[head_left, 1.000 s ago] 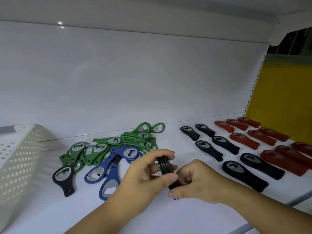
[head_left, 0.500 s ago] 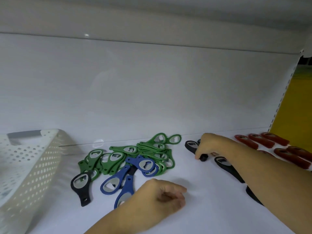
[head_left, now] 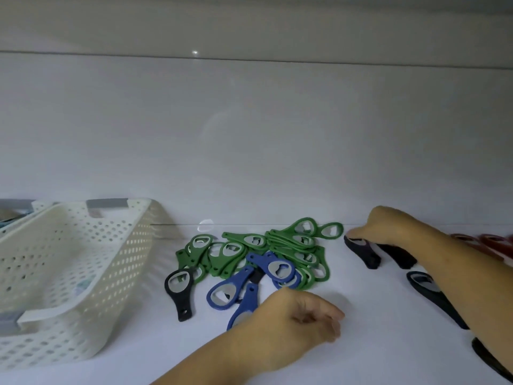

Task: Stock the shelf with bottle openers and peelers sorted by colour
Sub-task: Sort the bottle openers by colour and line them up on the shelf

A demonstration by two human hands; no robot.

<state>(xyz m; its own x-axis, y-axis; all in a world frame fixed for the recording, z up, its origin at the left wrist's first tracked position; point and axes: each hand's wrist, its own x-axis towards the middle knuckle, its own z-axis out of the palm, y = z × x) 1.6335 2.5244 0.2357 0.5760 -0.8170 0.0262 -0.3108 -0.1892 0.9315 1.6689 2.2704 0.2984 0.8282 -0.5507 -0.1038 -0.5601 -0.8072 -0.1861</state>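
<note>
On the white shelf (head_left: 383, 348) lies a mixed heap: green bottle openers (head_left: 294, 243), blue bottle openers (head_left: 277, 266) in front of them, and one black ring-headed opener (head_left: 179, 284) at the heap's left. To the right lie black handled openers (head_left: 427, 290) in a row, with red ones (head_left: 494, 243) at the far right edge. My right hand (head_left: 388, 229) reaches to the back, its fingertips closed on the head of the rearmost black opener (head_left: 363, 254). My left hand (head_left: 299, 320) hovers in front of the blue openers, fingers loosely curled, holding nothing.
A white perforated basket (head_left: 91, 273) with grey handles stands at the left of the shelf; a second basket shows behind it at the far left edge. The shelf's white back panel rises right behind the heap. My right forearm covers part of the black row.
Both hands held a stack of black openers together a second ago. My right hand carried it to the back of the black row; my left hand let go and stays in front. The view has shifted left.
</note>
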